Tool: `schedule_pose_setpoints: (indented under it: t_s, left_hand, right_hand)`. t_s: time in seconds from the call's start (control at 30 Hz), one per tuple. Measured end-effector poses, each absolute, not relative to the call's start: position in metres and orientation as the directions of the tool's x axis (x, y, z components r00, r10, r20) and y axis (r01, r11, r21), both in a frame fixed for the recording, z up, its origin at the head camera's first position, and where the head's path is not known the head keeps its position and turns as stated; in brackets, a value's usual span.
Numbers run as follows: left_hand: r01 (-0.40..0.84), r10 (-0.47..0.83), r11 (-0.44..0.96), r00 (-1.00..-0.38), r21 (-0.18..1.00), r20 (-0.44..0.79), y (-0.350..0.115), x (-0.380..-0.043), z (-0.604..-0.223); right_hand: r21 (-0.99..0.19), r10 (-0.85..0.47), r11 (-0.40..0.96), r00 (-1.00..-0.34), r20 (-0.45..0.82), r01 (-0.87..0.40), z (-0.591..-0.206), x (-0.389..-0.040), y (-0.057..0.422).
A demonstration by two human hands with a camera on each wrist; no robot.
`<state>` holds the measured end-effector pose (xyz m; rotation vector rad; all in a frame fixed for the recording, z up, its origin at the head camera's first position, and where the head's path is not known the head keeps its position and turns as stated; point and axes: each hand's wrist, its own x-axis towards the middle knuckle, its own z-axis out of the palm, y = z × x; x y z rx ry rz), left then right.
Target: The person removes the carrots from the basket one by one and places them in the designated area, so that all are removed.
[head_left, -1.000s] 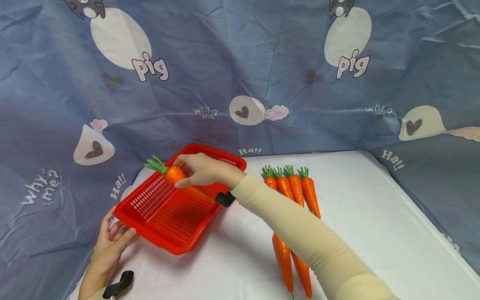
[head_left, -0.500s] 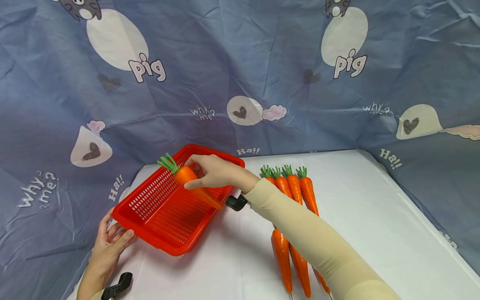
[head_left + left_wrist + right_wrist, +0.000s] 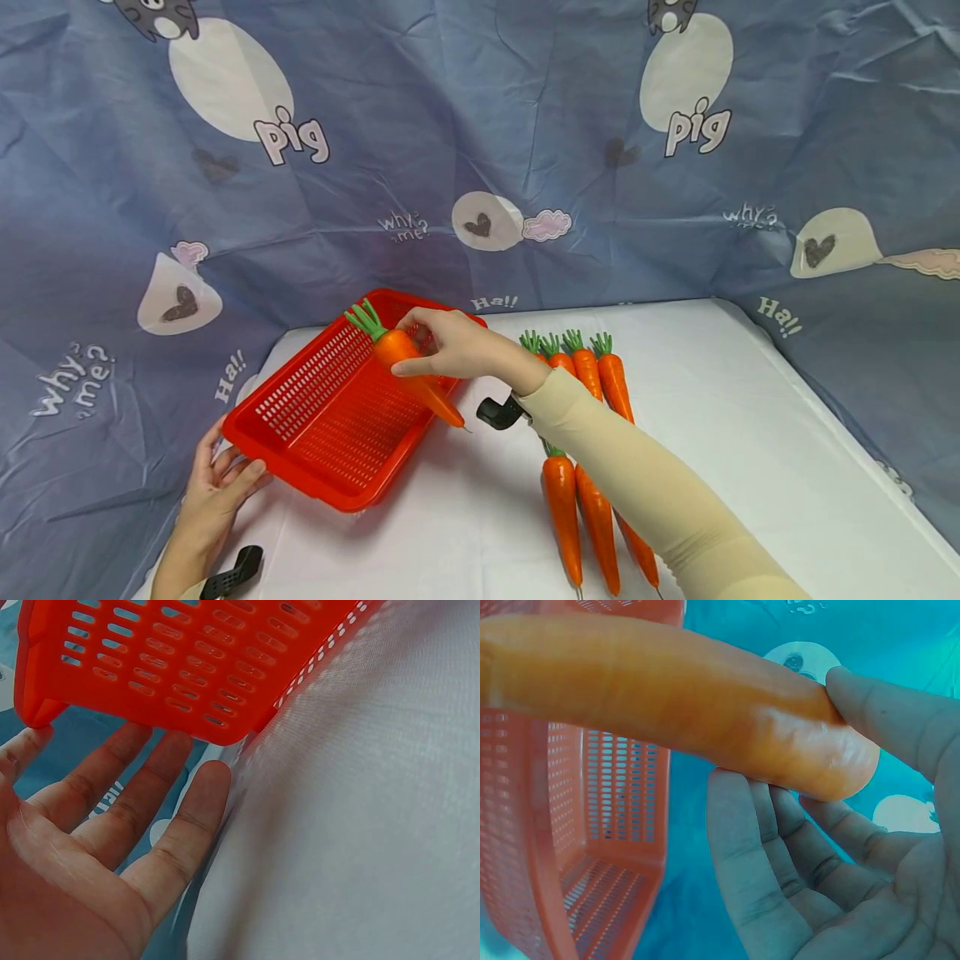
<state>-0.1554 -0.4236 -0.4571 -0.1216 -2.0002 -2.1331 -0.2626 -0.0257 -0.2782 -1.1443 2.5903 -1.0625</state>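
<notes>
My right hand (image 3: 457, 346) pinches an orange carrot (image 3: 420, 379) with a green top between thumb and fingertips. The carrot slants above the right side of a red plastic basket (image 3: 300, 479), its thin tip reaching past the rim. In the right wrist view the carrot (image 3: 682, 697) crosses in front of the slotted basket wall (image 3: 626, 795), thumb on one side and fingers on the other. My left hand (image 3: 213, 500) holds the basket's near left corner, thumb at the rim. The left wrist view shows its fingers (image 3: 127, 810) reaching up to the basket's outer side (image 3: 172, 682).
Several carrots (image 3: 617, 387) lie side by side right of the basket on the white tablecloth (image 3: 735, 433). More carrots (image 3: 564, 517) lie nearer, partly hidden by my right sleeve (image 3: 637, 475). A blue patterned cloth (image 3: 420, 100) hangs behind.
My right hand has moved to the right with the carrot, from over the basket's middle toward its right rim. My left hand stays at the basket's corner.
</notes>
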Motion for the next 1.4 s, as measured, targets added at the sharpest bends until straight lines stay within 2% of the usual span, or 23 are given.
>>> schedule_pose_setpoints:
  t_s: [0.5,0.8,1.4]
  left_hand:
    - [0.206,-0.093,-0.047,-0.975,0.977,0.201,-0.424,-0.157,-0.457]
    - [0.228,-0.11,-0.062,-0.969,0.972,0.22,-0.423,-0.155,-0.457]
    - [0.24,-0.106,-0.075,-0.967,0.968,0.232,-0.422,-0.156,-0.457]
  right_hand:
    - [-0.739,-0.622,0.418,-0.759,0.191,-0.528,-0.289,-0.25,0.019]
    - [-0.857,-0.566,0.335,-0.811,0.148,-0.391,-0.292,-0.245,0.043]
    - [-0.856,-0.501,0.373,-0.854,0.14,-0.358,-0.305,-0.227,0.085]
